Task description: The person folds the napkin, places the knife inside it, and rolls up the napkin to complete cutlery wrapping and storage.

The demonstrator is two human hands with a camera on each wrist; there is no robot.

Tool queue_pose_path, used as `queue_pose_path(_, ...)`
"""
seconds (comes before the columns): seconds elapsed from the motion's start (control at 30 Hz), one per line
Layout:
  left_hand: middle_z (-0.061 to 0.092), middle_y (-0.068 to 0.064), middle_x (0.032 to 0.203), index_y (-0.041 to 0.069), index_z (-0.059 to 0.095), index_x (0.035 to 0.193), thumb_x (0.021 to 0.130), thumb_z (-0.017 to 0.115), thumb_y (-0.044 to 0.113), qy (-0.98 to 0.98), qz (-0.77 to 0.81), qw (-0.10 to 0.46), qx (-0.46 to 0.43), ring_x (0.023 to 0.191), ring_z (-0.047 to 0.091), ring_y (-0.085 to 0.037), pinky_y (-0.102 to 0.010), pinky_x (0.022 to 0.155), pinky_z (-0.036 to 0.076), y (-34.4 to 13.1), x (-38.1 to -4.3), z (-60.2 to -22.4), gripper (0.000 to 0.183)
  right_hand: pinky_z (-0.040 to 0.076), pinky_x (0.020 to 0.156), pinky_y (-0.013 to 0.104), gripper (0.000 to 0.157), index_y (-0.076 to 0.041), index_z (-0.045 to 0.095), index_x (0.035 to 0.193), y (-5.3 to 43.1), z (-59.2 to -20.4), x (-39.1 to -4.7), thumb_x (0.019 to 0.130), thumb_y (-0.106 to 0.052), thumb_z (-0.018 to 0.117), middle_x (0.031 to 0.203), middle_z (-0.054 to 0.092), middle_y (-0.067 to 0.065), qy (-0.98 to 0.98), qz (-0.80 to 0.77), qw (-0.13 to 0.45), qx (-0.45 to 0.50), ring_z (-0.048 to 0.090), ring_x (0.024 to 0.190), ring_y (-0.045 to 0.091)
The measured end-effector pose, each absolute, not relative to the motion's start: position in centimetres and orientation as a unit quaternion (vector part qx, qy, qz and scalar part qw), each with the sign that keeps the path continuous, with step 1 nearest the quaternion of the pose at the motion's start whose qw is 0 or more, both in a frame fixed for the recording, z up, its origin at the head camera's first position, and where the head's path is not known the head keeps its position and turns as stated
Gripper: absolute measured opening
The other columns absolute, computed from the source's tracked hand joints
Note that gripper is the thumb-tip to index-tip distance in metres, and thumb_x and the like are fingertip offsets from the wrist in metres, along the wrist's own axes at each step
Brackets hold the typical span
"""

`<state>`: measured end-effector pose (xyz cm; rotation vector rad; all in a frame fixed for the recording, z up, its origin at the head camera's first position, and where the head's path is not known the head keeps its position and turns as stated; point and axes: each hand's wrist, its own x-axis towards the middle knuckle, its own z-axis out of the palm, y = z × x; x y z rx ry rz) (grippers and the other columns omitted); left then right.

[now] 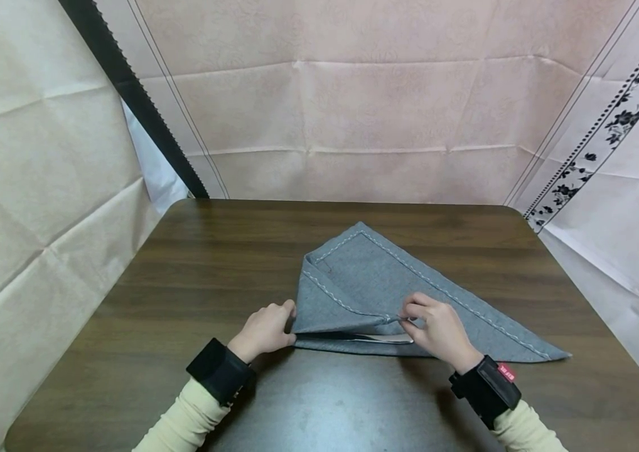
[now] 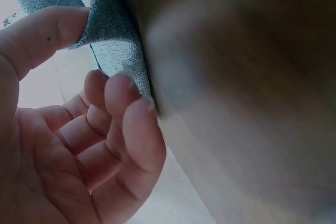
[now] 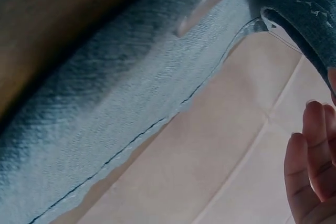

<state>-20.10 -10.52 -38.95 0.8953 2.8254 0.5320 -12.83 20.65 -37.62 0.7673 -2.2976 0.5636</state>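
Observation:
A blue-grey cloth [image 1: 376,276] with pale stitching along its edges lies folded on the table, one long point reaching right. My left hand [image 1: 265,328] holds its left end; in the left wrist view the thumb meets a fold of cloth [image 2: 107,19] above curled fingers. With thumb and fingertips, my right hand [image 1: 435,326] pinches the stitched edge of the upper layer and lifts it. Inside the parted fold lies a slim, shiny silver object [image 1: 390,339], mostly covered, its kind unclear. The right wrist view catches only some fingers of the right hand [image 3: 312,161].
The dark wooden table [image 1: 144,370] has rounded far corners. Pale creased sheeting [image 1: 381,125] hangs behind it and at both sides, with a black strip [image 1: 144,113] at left and a floral band [image 1: 607,138] at right. Black bands circle both wrists.

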Motion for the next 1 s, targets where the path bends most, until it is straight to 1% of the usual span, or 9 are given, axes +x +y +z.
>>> queue_pose_path(0.13, 0.046, 0.001, 0.063, 0.007, 0.054, 0.094, 0.071, 0.073, 0.016, 0.936, 0.172, 0.060, 0.302, 0.054, 0.044, -0.014, -0.032, 0.047, 0.037, -10.6, -20.1, -39.1, 0.031, 0.040, 0.052, 0.019, 0.021, -0.011, 0.061, 0.068, 20.8, -38.0, -12.8, 0.061, 0.004, 0.074, 0.078, 0.054, -0.005, -0.877, 0.211, 0.320, 0.290, 0.053, 0.061, 0.005)
queue_pose_path(0.27, 0.046, 0.002, 0.063, 0.007, 0.054, 0.092, 0.072, 0.072, 0.015, 0.935, 0.173, 0.063, 0.304, 0.053, 0.043, -0.013, -0.030, 0.047, 0.037, -10.6, -20.1, -39.1, 0.028, 0.039, 0.052, 0.019, 0.021, -0.012, 0.061, 0.067, 21.0, -38.4, -12.8, 0.061, 0.004, 0.074, 0.078, 0.054, -0.005, -0.881, 0.207, 0.315, 0.288, 0.051, 0.060, 0.004)
queue_pose_path(0.5, 0.046, 0.001, 0.063, 0.007, 0.055, 0.091, 0.073, 0.072, 0.015, 0.933, 0.173, 0.068, 0.310, 0.053, 0.044, -0.014, -0.030, 0.047, 0.037, -10.5, -20.1, -39.1, 0.026, 0.042, 0.050, 0.023, 0.020, -0.012, 0.063, 0.067, 21.5, -39.1, -12.8, 0.062, 0.003, 0.075, 0.078, 0.053, -0.005, -0.892, 0.168, 0.301, 0.292, 0.051, 0.059, 0.005)
queue_pose_path(0.63, 0.045, 0.002, 0.062, 0.008, 0.055, 0.087, 0.073, 0.070, 0.011, 0.920, 0.177, 0.074, 0.343, 0.053, 0.043, -0.013, -0.030, 0.047, 0.037, -10.4, -20.1, -39.2, 0.021, 0.044, 0.050, 0.026, 0.018, -0.013, 0.063, 0.067, 21.7, -39.7, -12.8, 0.064, 0.002, 0.071, 0.078, 0.052, -0.005, -0.900, 0.128, 0.287, 0.302, 0.051, 0.062, 0.007)
queue_pose_path(0.77, 0.046, 0.003, 0.065, 0.008, 0.056, 0.084, 0.073, 0.067, 0.006, 0.902, 0.172, 0.079, 0.389, 0.055, 0.042, -0.011, -0.027, 0.049, 0.037, -10.1, -20.0, -39.2, 0.015, 0.045, 0.053, 0.029, 0.018, -0.013, 0.062, 0.067, 21.7, -39.9, -12.8, 0.063, 0.003, 0.069, 0.077, 0.051, -0.005, -0.903, 0.102, 0.274, 0.314, 0.052, 0.064, 0.010)
queue_pose_path(0.87, 0.048, 0.003, 0.066, 0.008, 0.058, 0.082, 0.072, 0.067, 0.005, 0.890, 0.165, 0.073, 0.419, 0.057, 0.042, -0.010, -0.026, 0.050, 0.038, -9.6, -20.0, -39.2, 0.013, 0.045, 0.054, 0.030, 0.019, -0.014, 0.063, 0.067, 21.7, -40.0, -12.7, 0.062, 0.003, 0.071, 0.076, 0.050, -0.005, -0.906, 0.096, 0.263, 0.317, 0.052, 0.063, 0.010)
queue_pose_path(1.0, 0.052, 0.003, 0.070, 0.010, 0.062, 0.082, 0.074, 0.067, 0.008, 0.870, 0.148, 0.071, 0.464, 0.062, 0.046, -0.010, -0.025, 0.054, 0.041, -8.4, -19.9, -38.9, 0.010, 0.046, 0.056, 0.030, 0.018, -0.014, 0.065, 0.068, 21.6, -40.0, -12.8, 0.064, 0.001, 0.073, 0.076, 0.051, -0.004, -0.913, 0.080, 0.246, 0.316, 0.052, 0.064, 0.010)
